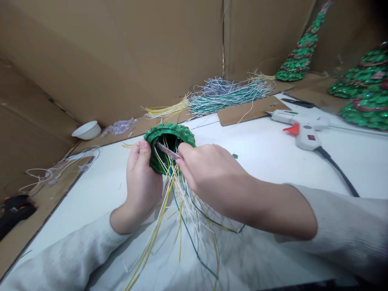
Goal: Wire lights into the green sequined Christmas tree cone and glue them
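My left hand (142, 182) is closed round a hollow green glitter cone (165, 139), its open base turned toward me. Several thin yellow, white and green wires (178, 214) hang out of the cone toward my lap. My right hand (209, 176) pinches a thin pinkish rod (167, 150) whose far end pokes into the cone's opening. Both forearms wear pale sleeves and rest over the white tabletop (260, 157).
A white glue gun (298, 126) with a black cord lies at the right. Loose wire bundles (224, 93) lie at the back by cardboard walls. Finished green glitter trees (362, 91) stand far right. A white bowl (87, 130) and a black tool (13, 210) sit at the left.
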`<state>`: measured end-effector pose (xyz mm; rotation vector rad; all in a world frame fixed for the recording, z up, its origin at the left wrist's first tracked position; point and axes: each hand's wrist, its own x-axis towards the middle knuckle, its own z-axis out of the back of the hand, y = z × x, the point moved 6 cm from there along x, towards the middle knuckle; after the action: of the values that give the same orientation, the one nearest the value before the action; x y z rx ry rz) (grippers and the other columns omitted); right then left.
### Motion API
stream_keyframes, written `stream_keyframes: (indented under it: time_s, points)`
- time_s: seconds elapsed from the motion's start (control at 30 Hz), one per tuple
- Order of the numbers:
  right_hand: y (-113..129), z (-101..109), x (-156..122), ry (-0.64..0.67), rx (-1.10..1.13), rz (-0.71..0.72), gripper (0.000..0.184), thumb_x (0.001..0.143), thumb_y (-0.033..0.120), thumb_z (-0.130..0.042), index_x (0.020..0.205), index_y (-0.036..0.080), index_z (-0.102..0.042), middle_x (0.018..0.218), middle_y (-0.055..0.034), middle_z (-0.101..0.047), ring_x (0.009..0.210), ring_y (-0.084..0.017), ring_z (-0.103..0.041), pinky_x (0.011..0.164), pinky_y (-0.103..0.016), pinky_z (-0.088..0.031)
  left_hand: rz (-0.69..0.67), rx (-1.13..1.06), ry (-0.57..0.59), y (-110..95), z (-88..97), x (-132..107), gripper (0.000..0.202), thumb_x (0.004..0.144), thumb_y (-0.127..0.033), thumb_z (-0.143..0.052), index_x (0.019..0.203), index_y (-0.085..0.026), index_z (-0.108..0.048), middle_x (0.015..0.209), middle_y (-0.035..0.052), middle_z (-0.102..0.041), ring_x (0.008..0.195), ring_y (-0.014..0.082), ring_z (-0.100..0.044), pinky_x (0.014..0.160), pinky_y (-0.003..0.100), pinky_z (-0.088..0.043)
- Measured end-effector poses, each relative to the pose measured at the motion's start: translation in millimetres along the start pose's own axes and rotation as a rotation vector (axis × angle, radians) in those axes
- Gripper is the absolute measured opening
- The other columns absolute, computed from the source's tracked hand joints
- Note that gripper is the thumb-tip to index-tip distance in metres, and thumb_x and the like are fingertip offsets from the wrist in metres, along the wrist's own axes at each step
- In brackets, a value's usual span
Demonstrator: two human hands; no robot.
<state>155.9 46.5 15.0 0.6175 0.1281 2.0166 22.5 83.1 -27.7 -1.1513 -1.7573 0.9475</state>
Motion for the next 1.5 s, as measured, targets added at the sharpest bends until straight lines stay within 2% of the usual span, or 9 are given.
stream_keyframes:
  time_s: [0.13, 0.47, 0.63, 0.73, 0.97, 1.17, 1.33, 1.5]
  points:
    - [2.1, 1.6, -1.1, -0.041, 0.015, 0.037, 0.016, 0.089, 0.018, -0.042, 0.078, 0.018, -0.053, 0.054, 0.0021, -0.049, 0.044, -0.011, -0.037, 0.046, -0.026, -0.014, 0.013, -0.010, -0.021, 0.1, -0.8, -1.2, 0.019, 0.090, -0.029, -0.049, 0.082, -0.015, -0.058, 0.077, 0.0010, -0.057, 0.070, 0.0111, -0.053, 0.071, 0.023, -0.045]
    - [3.0, -2.5, -0.1, 0.005, -0.022, 0.021, 0.017, 0.091, 0.019, -0.040, 0.080, 0.017, -0.053, 0.057, -0.0001, -0.057, 0.050, -0.013, -0.050, 0.048, -0.025, -0.019, 0.005, 0.000, -0.039, -0.9, 0.4, -4.1, 0.020, 0.090, -0.030, -0.051, 0.083, -0.014, -0.061, 0.079, 0.0019, -0.059, 0.073, 0.0115, -0.054, 0.074, 0.024, -0.046]
    - [8.0, -4.9, -0.5, -0.003, -0.074, 0.031, 0.015, 0.090, 0.015, -0.040, 0.080, 0.015, -0.052, 0.057, -0.0025, -0.059, 0.054, -0.015, -0.058, 0.047, -0.024, -0.020, -0.035, 0.018, -0.072, -0.7, 0.0, -5.9, 0.018, 0.088, -0.029, -0.053, 0.084, -0.015, -0.063, 0.079, 0.0016, -0.061, 0.073, 0.0117, -0.055, 0.071, 0.022, -0.047]
    - [11.4, -5.8, -1.4, 0.012, -0.097, 0.053, 0.013, 0.085, 0.008, -0.041, 0.082, 0.014, -0.051, 0.057, -0.0035, -0.060, 0.055, -0.015, -0.061, 0.044, -0.024, -0.020, -0.013, 0.037, -0.106, -0.7, -1.8, -9.8, 0.019, 0.090, -0.029, -0.050, 0.085, -0.015, -0.062, 0.081, 0.0021, -0.060, 0.073, 0.0118, -0.054, 0.073, 0.023, -0.048]
    - [13.0, -8.4, -3.6, 0.021, -0.119, 0.077, 0.021, 0.074, -0.002, -0.039, 0.083, 0.013, -0.051, 0.058, -0.0057, -0.063, 0.051, -0.017, -0.060, 0.041, -0.026, -0.018, -0.024, 0.083, -0.128, -1.2, -4.2, -19.1, 0.020, 0.092, -0.029, -0.047, 0.078, -0.018, -0.055, 0.077, -0.0015, -0.051, 0.070, 0.0097, -0.049, 0.068, 0.018, -0.044]
    - [10.4, -15.6, -3.3, 0.043, -0.153, 0.082, 0.017, 0.077, -0.001, -0.042, 0.081, 0.015, -0.049, 0.059, -0.0039, -0.063, 0.052, -0.015, -0.060, 0.042, -0.026, -0.017, -0.066, 0.116, -0.096, 0.0, -2.7, -16.7, 0.021, 0.091, -0.030, -0.049, 0.072, -0.019, -0.049, 0.071, -0.0029, -0.043, 0.063, 0.0098, -0.040, 0.059, 0.018, -0.039]
    - [8.1, -17.0, -4.2, 0.008, -0.165, 0.117, 0.017, 0.076, 0.000, -0.044, 0.077, 0.016, -0.047, 0.057, -0.0014, -0.060, 0.051, -0.015, -0.058, 0.041, -0.027, -0.014, -0.054, 0.118, -0.037, 0.6, -1.8, -12.5, 0.018, 0.092, -0.028, -0.047, 0.077, -0.019, -0.052, 0.074, -0.0020, -0.048, 0.065, 0.0097, -0.044, 0.060, 0.019, -0.040]
    - [10.5, -13.3, -9.9, -0.062, -0.169, 0.171, 0.020, 0.072, -0.002, -0.039, 0.073, 0.017, -0.045, 0.055, -0.0010, -0.057, 0.049, -0.016, -0.057, 0.042, -0.027, -0.015, -0.048, 0.051, -0.052, 1.2, -1.3, -11.2, 0.019, 0.092, -0.024, -0.046, 0.077, -0.017, -0.056, 0.072, -0.0021, -0.051, 0.064, 0.0086, -0.047, 0.060, 0.018, -0.041]
